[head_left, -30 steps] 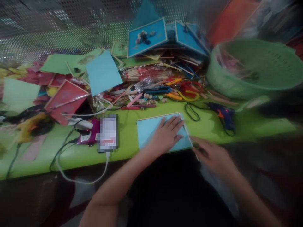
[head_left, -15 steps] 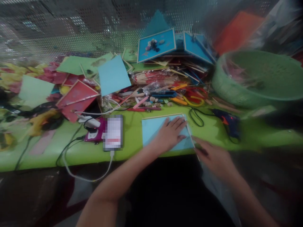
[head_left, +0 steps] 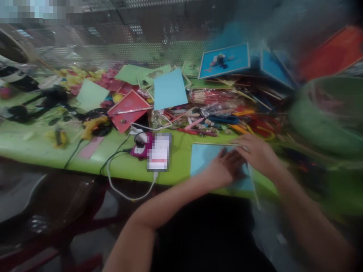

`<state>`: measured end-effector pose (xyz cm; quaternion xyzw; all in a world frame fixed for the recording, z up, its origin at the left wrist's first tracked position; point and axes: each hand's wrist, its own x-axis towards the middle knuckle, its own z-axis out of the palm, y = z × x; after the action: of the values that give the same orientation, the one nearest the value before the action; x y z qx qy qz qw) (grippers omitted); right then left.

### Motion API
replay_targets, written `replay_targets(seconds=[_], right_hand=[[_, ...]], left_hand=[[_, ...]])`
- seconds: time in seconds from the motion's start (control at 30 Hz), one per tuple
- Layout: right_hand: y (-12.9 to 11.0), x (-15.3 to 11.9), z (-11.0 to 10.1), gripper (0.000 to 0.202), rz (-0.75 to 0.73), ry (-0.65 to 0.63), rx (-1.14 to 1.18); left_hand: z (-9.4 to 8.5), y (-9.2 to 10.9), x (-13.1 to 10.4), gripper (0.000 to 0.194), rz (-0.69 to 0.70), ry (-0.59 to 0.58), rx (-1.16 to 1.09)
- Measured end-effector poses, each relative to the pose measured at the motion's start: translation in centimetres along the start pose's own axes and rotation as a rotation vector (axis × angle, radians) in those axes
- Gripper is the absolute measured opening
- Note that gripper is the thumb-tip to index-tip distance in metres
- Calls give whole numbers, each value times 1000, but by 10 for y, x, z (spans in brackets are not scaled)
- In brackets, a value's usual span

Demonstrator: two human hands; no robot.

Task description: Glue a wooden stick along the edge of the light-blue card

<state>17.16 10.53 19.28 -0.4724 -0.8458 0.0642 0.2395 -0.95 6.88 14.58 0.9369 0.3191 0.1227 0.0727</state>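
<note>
A light blue card (head_left: pixel 202 162) with thin wooden sticks along its edges lies at the near edge of the green table (head_left: pixel 119 170). My left hand (head_left: pixel 224 172) lies flat on the card, fingers spread. My right hand (head_left: pixel 257 154) rests over the card's far right corner, fingers bent on the stick border there. The frame is blurred, so whether the right hand pinches the stick is unclear.
A phone (head_left: pixel 159 152) on a white cable lies left of the card. Behind it are piled coloured cards (head_left: pixel 169 89), wooden sticks, pens and pebbles. A green basket (head_left: pixel 326 113) stands at right. Blue framed boards (head_left: pixel 224 60) lean at the back.
My right hand moved from the card's near right corner up to its far right corner. The view swung left. My left hand stayed flat on the card.
</note>
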Motion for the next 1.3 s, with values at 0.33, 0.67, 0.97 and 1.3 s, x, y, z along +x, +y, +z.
replay_targets(seconds=[0.33, 0.67, 0.97, 1.3], right_hand=[[21, 35, 40, 31, -64, -154, 76], [17, 33, 38, 33, -55, -190, 98], [18, 31, 36, 37, -40, -213, 123], [14, 34, 31, 35, -36, -163, 171]], left_hand=[[6, 0, -1, 53, 50, 112, 109], [3, 0, -1, 52, 71, 102, 122], [1, 0, 0, 56, 41, 90, 89], [-1, 1, 2, 56, 6, 4, 43]])
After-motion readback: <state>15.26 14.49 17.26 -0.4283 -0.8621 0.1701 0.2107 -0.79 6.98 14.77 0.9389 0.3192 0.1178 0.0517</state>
